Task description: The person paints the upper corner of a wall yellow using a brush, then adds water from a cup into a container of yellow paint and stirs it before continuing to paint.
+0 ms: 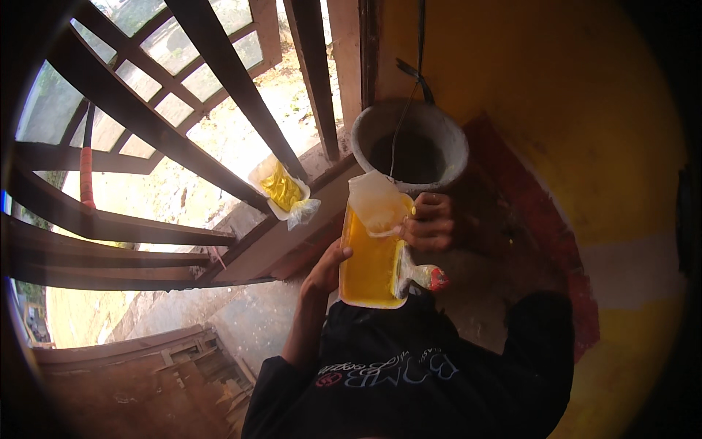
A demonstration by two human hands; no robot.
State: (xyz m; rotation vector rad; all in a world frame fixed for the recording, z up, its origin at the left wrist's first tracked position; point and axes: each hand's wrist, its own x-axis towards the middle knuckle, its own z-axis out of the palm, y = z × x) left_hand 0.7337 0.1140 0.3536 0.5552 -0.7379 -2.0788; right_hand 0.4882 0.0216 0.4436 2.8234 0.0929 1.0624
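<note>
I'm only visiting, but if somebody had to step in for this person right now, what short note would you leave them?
Left hand: steadies the left edge of the pouch of yellow liquid, fingers on it.
Right hand: grips the pouch's upper right edge.
Pouch: held upright just below the grey bucket, its capped spout low on the right.
A smaller yellow packet lies on the wooden ledge.
Done: pouch in hand. Whether any liquid is in the bucket cannot be told.
</note>
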